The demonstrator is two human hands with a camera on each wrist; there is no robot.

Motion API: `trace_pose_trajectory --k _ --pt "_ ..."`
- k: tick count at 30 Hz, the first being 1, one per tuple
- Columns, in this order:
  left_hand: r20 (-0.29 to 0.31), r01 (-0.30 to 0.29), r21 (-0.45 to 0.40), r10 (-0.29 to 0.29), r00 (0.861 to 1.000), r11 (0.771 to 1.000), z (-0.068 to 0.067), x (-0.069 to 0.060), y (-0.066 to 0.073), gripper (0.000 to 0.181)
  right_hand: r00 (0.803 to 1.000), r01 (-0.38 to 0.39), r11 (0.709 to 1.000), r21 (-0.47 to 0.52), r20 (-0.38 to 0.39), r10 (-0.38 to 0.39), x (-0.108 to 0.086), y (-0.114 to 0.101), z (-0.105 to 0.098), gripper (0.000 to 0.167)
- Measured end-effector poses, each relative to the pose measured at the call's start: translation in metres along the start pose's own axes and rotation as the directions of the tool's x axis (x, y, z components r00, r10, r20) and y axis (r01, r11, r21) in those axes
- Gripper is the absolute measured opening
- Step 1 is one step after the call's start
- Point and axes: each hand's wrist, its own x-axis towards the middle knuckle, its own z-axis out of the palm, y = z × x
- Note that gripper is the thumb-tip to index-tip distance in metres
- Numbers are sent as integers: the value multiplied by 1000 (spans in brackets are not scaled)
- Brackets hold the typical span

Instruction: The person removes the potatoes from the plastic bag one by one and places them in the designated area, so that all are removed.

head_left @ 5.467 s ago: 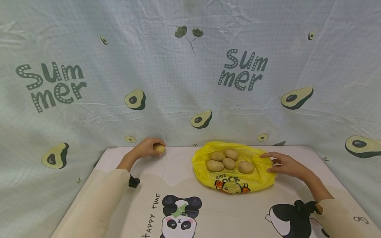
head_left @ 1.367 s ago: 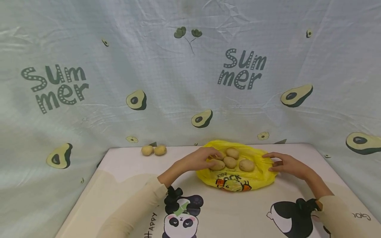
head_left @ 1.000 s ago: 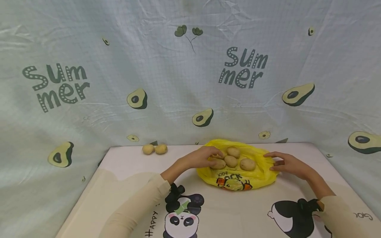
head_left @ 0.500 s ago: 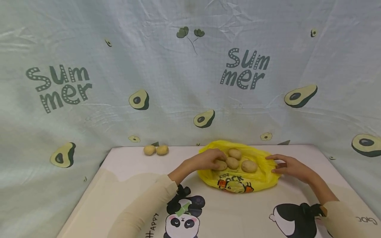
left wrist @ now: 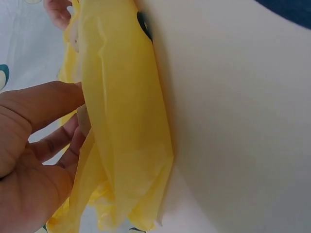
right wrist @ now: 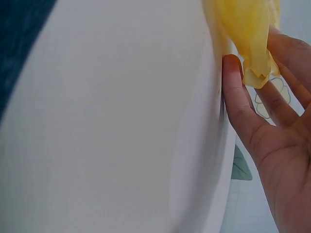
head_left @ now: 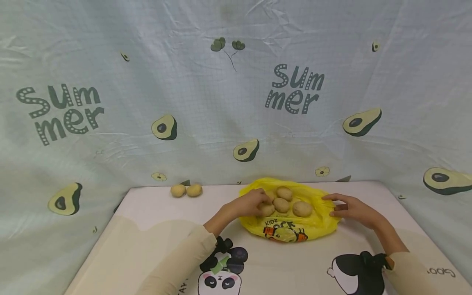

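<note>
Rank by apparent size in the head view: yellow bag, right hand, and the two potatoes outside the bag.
1. Yellow bag
2. Right hand
3. Left potato, right potato: too alike to rank

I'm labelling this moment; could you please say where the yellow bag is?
In the head view, the bag lies right of centre on the table, the left hand over its left side, the right hand at its right edge.

Avocado-print backdrop [head_left: 206, 90] – pale tabletop [head_left: 140, 229]
</note>
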Motion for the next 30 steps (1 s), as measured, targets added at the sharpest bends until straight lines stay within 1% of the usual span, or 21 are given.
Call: trace_pose_trajectory --k 4,8,13,17,20,22,24,26,30 --pt "3 50 5 -50 999 999 3 2 3 39 1000 -11 1000 14 -3 11 0 -2 2 57" --pt "10 52 -2 -51 999 999 2 1 7 40 1000 -15 1000 11 -3 15 0 -2 3 57" --pt "43 4 13 -5 999 1000 3 2 7 37 1000 -27 1000 4 -1 27 0 -2 3 57" --pt "81 -20 43 16 997 999 1 4 7 36 1000 -10 1000 3 5 10 1 -2 4 55" --pt "128 -86 79 76 989 993 0 6 7 33 1000 -7 1000 4 11 7 -1 -1 4 55" --pt "160 -145 98 128 979 984 -1 8 8 31 1000 -13 1000 4 11 13 -2 0 3 55" --pt "185 -186 112 164 969 976 -3 10 8 29 1000 -16 1000 4 5 16 -3 0 2 56" --pt "198 -183 113 158 967 977 -5 11 7 28 1000 -7 1000 2 4 7 -1 0 1 56" --pt "214 -156 113 129 968 981 -6 13 6 30 1000 -7 1000 4 8 7 2 -1 1 57"
